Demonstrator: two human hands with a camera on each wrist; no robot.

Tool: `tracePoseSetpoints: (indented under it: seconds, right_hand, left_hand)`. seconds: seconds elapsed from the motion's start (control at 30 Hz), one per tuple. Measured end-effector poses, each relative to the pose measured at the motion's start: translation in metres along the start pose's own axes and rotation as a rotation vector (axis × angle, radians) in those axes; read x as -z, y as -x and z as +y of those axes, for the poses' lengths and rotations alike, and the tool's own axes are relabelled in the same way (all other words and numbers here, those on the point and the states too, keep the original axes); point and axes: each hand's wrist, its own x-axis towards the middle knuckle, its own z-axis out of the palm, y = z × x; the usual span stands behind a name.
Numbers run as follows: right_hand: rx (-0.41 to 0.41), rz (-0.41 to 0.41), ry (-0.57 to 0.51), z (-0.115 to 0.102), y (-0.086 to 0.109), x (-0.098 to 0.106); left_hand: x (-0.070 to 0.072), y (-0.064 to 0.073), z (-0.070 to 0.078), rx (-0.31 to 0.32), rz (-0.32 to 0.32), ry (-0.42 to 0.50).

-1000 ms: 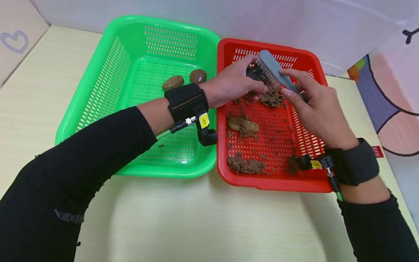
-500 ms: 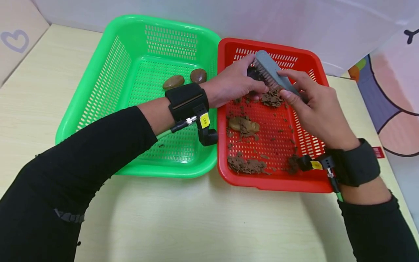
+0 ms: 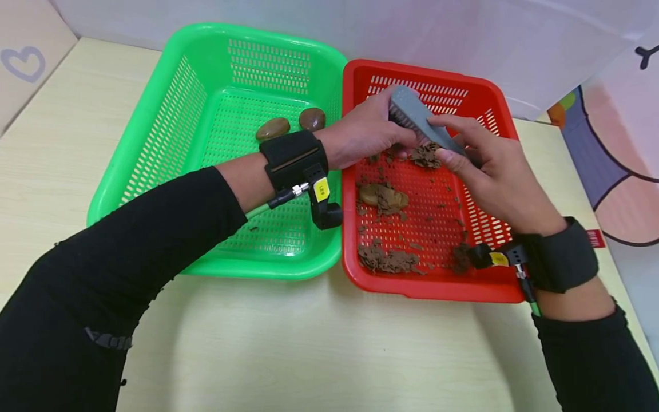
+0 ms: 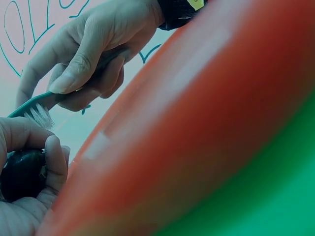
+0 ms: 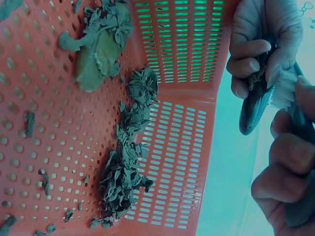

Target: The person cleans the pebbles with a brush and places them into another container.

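Observation:
My left hand (image 3: 362, 129) grips a smooth dark stone (image 5: 253, 110) above the far part of the red basket (image 3: 437, 293). In the head view the brush and fingers mostly hide that stone; in the left wrist view the dark stone (image 4: 22, 174) shows between curled fingers. With my right hand (image 3: 494, 166) I hold a grey-blue brush (image 3: 419, 114) by its handle, bristles turned toward the stone. The pale bristles (image 5: 284, 88) lie right beside the stone's edge in the right wrist view. Brown clumps (image 3: 426, 154) lie in the basket below the hands.
A yellowish-brown stone (image 3: 370, 195) partly covered in brown flakes lies in the red basket. More flakes (image 3: 388, 260) are heaped near its front wall. Against its left side stands a green basket (image 3: 262, 272) containing two brown stones (image 3: 273, 130). A pale wall rises behind both baskets.
The brush has shifted left and slightly nearer over the dark stone, covering more of it, and the right hand's fingers moved with it. My left hand stays nearly still.

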Motion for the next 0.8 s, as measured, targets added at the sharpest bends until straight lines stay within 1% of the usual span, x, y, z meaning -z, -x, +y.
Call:
tracePoseSetpoints:
  seconds: [0.07, 0.13, 0.27, 0.37, 0.43, 0.53, 0.6, 0.67, 0.73, 0.8]
  right_hand:
    - [-0.007, 0.007, 0.009, -0.0006, 0.0000, 0.0002]
    - [-0.027, 0.025, 0.044, -0.0007, -0.0007, 0.0006]
    - [-0.103, 0.053, 0.114, -0.0010, -0.0020, 0.0014]
    - [-0.134, 0.053, 0.120, -0.0007, -0.0024, 0.0018]
    - [-0.117, 0.042, 0.101, -0.0002, -0.0018, 0.0017]
    - [-0.059, 0.016, 0.053, -0.0003, -0.0006, 0.0012]
    - [-0.024, 0.002, 0.022, -0.0008, 0.0000, 0.0008]
    - [-0.007, -0.004, 0.014, -0.0014, 0.0001, 0.0006]
    - [-0.014, 0.007, 0.032, -0.0012, 0.0000, 0.0007]
    - [-0.047, 0.027, 0.068, -0.0012, -0.0008, 0.0011]
  left_hand:
    - [0.0001, 0.0001, 0.0007, 0.007, 0.005, -0.008]
    - [0.0002, 0.0001, 0.0017, 0.024, 0.010, -0.014]
    - [-0.0002, -0.0004, 0.0035, 0.069, 0.021, -0.014]
    - [-0.0001, -0.0005, 0.0033, 0.073, 0.023, -0.013]
    - [0.0001, -0.0003, 0.0022, 0.055, 0.022, -0.017]
    - [0.0003, -0.0002, 0.0006, 0.023, 0.012, -0.016]
    - [0.0002, -0.0004, -0.0001, 0.013, 0.007, -0.012]
    - [0.0002, -0.0003, -0.0003, 0.010, 0.003, -0.007]
    - [0.0002, -0.0003, 0.0001, 0.015, 0.006, -0.008]
    - [0.0002, 0.0000, 0.0012, 0.027, 0.011, -0.013]
